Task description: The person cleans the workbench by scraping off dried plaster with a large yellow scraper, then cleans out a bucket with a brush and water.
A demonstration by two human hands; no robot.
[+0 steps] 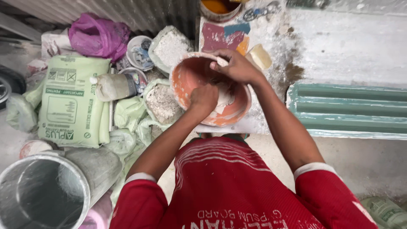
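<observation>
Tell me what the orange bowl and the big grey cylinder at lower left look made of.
Orange bowl: probably flexible plastic or rubber, matte, with white plaster-like smears inside. Grey cylinder: likely metal, given its thin rim and dull sheen inside, with a dusty outside.

Your left hand (203, 98) and right hand (237, 67) cover the bowl (188, 76) contents; can't tell what they grip. Orange tub (218, 8) cut off at top edge, metal drum (42, 195) at bottom-left.
</observation>
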